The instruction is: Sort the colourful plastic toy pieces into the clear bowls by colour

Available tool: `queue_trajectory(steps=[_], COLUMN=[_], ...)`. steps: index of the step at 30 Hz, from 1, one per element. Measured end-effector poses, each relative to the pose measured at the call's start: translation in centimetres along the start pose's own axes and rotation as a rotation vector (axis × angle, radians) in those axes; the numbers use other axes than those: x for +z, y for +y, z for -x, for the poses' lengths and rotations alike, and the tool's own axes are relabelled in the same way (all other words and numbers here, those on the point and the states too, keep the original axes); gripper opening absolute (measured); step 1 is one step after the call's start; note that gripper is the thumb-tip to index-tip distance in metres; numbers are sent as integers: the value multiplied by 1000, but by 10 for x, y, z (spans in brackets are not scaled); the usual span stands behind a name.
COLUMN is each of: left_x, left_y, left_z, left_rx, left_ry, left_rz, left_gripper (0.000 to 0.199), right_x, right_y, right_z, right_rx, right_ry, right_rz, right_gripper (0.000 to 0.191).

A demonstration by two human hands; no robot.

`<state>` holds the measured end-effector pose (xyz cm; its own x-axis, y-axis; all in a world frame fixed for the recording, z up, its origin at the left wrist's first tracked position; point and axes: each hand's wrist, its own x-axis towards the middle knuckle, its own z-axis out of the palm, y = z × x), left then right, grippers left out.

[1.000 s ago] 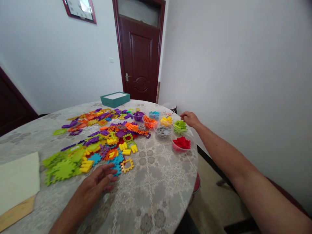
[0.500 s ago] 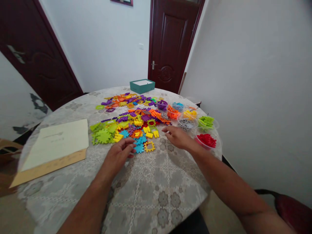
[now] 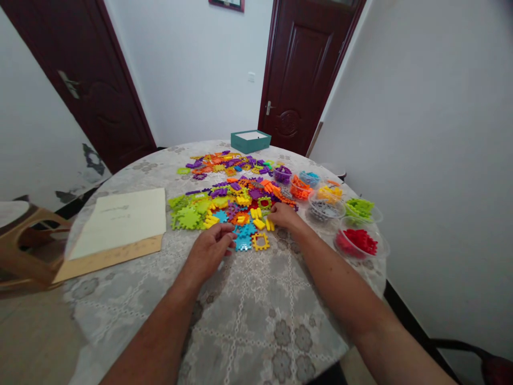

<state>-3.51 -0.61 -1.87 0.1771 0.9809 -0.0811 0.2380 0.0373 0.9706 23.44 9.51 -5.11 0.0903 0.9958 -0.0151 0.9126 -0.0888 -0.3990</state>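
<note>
A person's left grip (image 3: 213,244) and right grip (image 3: 281,215), both bare hands, meet narrow wrists (image 3: 195,272) and bare forearms (image 3: 160,318) that broaden away from the fingers (image 3: 224,227); finer markings are too small to make out.

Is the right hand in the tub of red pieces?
No, the right hand is at the loose yellow pieces, apart from that tub.
</note>
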Motion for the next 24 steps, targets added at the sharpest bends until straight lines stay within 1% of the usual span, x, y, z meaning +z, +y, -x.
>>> queue_trajectory(steps=[3,6,8,11,12,14,16,18,20,24], left_x=[0,0,1,2,2,2,1,1,1,1], left_y=[-2,-4,-5,-5,-6,-6,-6,-7,-8,-7], left_z=[0,-1,-1,-1,-1,-1,-1,-1,-1,0], left_rx=[1,12,26,38,37,37,44,50,56,63], left_ry=[2,8,12,25,29,34,29,21,15,12], left_rz=[-3,-11,-5,21,28,32,26,15,8,0], left_gripper=[38,36,34,32,32,31,30,29,29,27], right_x=[1,2,3,5,6,9,13,17,21,22], right_y=[9,14,13,10,9,8,8,9,10,11], right_z=[4,11,15,16,15,11,7,2,-2,-4], right_rx=[-70,-127,-172,-282,-317,-354,-346,-313,-282,-263], right_ry=[-24,2,81,280,325,356,367,380,380,393], right_rz=[-61,-107,-160,-257,-274,-271,-249,-217,-178,-138], right_gripper=[6,7,12,27,34,46,56,60,57,44])
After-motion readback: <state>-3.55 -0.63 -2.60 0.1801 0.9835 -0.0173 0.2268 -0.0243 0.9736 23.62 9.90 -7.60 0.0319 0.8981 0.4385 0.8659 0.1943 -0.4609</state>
